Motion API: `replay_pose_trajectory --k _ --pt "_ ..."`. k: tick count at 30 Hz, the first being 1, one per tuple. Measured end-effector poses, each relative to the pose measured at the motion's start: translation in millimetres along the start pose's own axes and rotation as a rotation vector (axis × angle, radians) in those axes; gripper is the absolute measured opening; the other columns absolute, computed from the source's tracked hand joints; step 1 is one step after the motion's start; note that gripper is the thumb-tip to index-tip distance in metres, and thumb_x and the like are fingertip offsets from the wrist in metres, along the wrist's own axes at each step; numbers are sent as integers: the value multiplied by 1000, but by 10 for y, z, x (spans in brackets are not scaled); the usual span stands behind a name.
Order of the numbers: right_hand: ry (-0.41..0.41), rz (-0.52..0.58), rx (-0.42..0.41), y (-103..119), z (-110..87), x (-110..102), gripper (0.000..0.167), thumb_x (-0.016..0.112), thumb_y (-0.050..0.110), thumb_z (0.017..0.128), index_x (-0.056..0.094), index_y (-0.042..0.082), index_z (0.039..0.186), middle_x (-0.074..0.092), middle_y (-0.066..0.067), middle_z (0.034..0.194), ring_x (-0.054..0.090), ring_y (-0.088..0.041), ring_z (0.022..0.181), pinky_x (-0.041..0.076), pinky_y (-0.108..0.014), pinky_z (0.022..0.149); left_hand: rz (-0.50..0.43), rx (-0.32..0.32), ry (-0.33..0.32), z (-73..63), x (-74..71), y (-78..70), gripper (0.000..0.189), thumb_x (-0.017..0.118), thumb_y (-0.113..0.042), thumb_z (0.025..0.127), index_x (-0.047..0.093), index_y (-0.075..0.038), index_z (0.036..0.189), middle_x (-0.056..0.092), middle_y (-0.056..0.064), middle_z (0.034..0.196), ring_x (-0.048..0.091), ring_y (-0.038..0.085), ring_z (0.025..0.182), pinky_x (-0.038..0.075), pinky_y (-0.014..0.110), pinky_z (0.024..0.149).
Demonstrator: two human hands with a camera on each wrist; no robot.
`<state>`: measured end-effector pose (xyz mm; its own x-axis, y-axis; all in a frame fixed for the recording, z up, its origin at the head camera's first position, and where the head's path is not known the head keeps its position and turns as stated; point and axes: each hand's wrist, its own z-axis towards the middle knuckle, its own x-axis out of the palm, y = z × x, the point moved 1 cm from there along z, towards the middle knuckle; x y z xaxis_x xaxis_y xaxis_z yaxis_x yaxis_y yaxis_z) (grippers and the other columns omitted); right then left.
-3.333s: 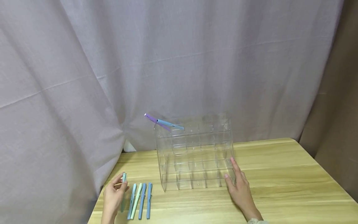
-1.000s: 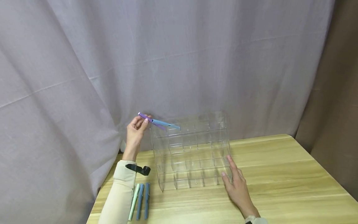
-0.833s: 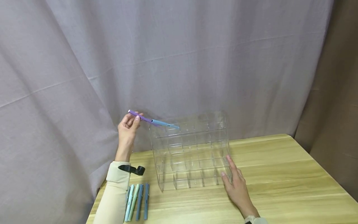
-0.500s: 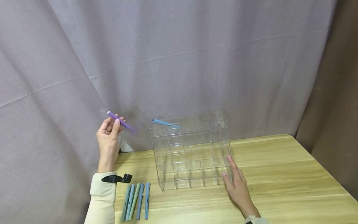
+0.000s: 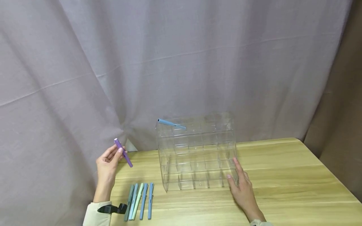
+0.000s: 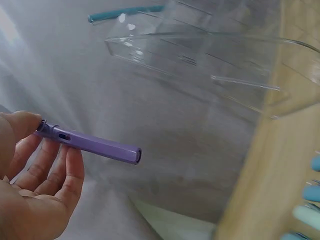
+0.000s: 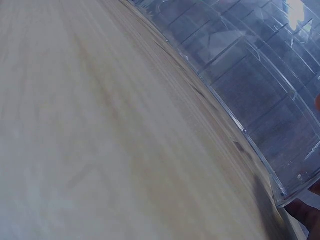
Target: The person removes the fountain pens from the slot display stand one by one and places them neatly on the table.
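Observation:
My left hand (image 5: 106,163) pinches a purple pen (image 5: 123,152) between thumb and fingers, left of the clear acrylic organizer (image 5: 198,169). In the left wrist view the purple pen (image 6: 100,146) slants, one end pointing away from the palm. My right hand (image 5: 241,191) rests against the organizer's lower right corner, index finger along its side and thumb at the front. A light blue pen (image 5: 171,123) leans in the organizer's top tier at the left. Only bits of the right fingers (image 7: 303,212) show in the right wrist view.
Several pens lie side by side on the wooden table (image 5: 282,175), including a dark green pen (image 5: 129,202), a pale green pen (image 5: 137,202) and a blue pen (image 5: 150,201). A grey curtain (image 5: 198,62) hangs directly behind the organizer.
The left hand has let go of a green pen, now in the table row. It then took the purple pen from the organizer's top and carried it left and down. The right hand stayed put.

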<state>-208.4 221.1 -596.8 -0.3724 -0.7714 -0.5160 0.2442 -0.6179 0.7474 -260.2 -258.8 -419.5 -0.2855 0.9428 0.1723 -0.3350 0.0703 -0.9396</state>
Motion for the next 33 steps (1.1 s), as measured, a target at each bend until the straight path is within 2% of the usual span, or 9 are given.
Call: replay_pose_trajectory --k 6,13,19,26,33 --pt "-8 -6 8 -14 -4 5 77 61 21 109 20 28 173 35 -23 173 48 -55 143 42 -88 99 42 -35 -12 -199 -150 191 40 72 1 100 62 17 135 84 -6 97 81 9 85 65 23 82" --pt "-22 -4 2 -5 10 1 77 62 19 108 21 27 173 37 -23 172 48 -54 143 42 -88 99 107 -97 -56 -330 -311 344 40 75 0 99 65 13 135 83 -10 96 80 6 83 64 20 79" --pt "-23 -11 2 -5 3 4 78 63 19 108 20 29 173 37 -23 172 48 -54 143 42 -88 100 280 -139 -72 -409 -482 494 43 79 -3 96 66 10 136 79 -20 91 76 -2 80 61 14 77" --pt "-21 -10 -14 -8 15 6 80 62 18 108 18 31 173 35 -22 173 48 -53 143 43 -87 101 463 -229 -26 -568 -618 658 43 82 -11 95 71 5 134 74 -21 86 71 -4 80 58 15 74" --pt "-15 -13 -1 0 5 -2 79 63 18 108 19 27 173 35 -24 173 48 -54 144 42 -87 101 719 -257 45 -685 -744 792 37 84 -17 94 77 1 126 83 4 98 71 -3 76 57 20 67"
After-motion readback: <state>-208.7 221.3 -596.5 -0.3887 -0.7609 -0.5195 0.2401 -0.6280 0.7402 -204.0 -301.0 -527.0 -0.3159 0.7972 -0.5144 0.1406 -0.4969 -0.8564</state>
